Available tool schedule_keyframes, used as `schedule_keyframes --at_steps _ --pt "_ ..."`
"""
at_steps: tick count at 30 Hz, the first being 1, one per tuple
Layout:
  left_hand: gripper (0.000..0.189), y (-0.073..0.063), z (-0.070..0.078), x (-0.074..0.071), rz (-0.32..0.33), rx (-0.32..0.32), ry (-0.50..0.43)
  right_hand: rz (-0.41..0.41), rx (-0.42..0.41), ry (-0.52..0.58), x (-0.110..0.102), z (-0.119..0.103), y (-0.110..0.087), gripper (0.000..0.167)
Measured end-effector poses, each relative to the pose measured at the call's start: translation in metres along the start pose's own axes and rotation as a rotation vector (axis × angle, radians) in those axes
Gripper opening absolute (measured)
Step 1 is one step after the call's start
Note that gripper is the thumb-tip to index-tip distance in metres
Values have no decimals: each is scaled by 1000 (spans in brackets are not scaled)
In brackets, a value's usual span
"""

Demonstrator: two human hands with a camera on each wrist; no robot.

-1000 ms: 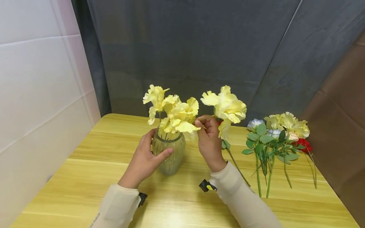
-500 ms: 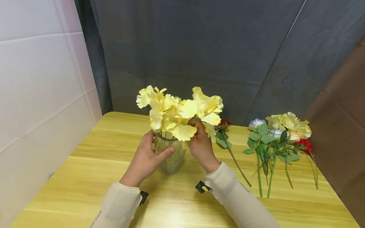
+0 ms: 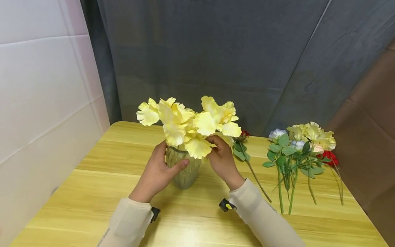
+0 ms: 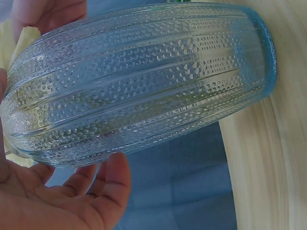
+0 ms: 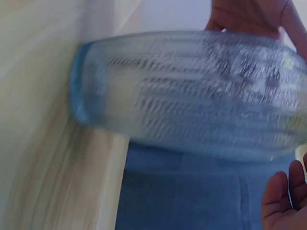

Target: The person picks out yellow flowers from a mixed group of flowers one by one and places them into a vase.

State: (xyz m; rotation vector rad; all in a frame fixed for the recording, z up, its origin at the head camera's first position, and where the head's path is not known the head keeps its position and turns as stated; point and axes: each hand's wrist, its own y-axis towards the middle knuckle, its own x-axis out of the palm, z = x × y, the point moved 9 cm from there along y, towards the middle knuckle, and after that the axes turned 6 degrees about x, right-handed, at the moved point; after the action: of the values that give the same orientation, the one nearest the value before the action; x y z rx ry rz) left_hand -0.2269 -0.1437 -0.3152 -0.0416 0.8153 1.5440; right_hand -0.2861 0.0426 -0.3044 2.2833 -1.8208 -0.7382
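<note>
A ribbed, dimpled clear glass vase (image 3: pixel 185 176) stands upright on the wooden table, with several large yellow flowers (image 3: pixel 176 123) spreading over its mouth. My left hand (image 3: pixel 154 175) holds the vase's left side near the rim, thumb across the front; its fingers curve along the glass (image 4: pixel 139 91) in the left wrist view. At the right of the blooms, my right hand (image 3: pixel 224 164) reaches in among the petals below the rightmost yellow flower (image 3: pixel 216 118). Petals hide its fingertips, and I cannot tell whether they pinch a stem. Its other fingers (image 5: pixel 276 194) curl loosely beside the vase.
A red flower (image 3: pixel 244 133) on a long stem lies just right of the vase. Farther right lies a pile of pale blue, yellow, pink and red flowers with green leaves (image 3: pixel 282 151). A grey curtain (image 3: pixel 197 51) hangs behind the table (image 3: pixel 102 192).
My right hand has brought a yellow flower leftward to the vase, then drawn back slightly to the right. The blooms have shifted left and lower. My left hand stays on the vase.
</note>
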Motion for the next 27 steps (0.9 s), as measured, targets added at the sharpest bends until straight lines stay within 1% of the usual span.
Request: schedule_keyframes --at_steps 2,5,7,9,11,14,16,18,20,24,27 --pt "90 -1 -1 0 -2 -9 4 -41 26 -28 -4 8 -1 25" --pt "92 -2 -2 -1 -7 -23 12 -78 1 -128 -15 15 0 21" --pt "93 -2 -3 -1 -10 -32 14 -76 -32 -216 -26 20 3 15" --pt "93 -3 -3 -1 -10 -33 13 -56 -57 -300 -41 27 6 12" --pt "93 -4 -3 -1 -7 -34 9 -25 -52 -375 -60 36 10 13" --pt "93 -5 -4 -1 0 -38 4 29 1 -463 -97 54 17 15" --pt "93 -7 -6 -1 6 -46 -1 57 59 -525 -125 68 22 16" --pt "93 -8 -7 0 14 -48 -7 66 123 -584 -153 82 27 20" --pt "92 -10 -8 0 23 -44 -12 67 166 -654 -181 95 30 25" --pt "90 -10 -7 2 22 -20 -1 76 253 -782 -237 115 29 26" --pt "91 -9 -5 2 21 -9 15 115 336 -831 -274 129 24 25"
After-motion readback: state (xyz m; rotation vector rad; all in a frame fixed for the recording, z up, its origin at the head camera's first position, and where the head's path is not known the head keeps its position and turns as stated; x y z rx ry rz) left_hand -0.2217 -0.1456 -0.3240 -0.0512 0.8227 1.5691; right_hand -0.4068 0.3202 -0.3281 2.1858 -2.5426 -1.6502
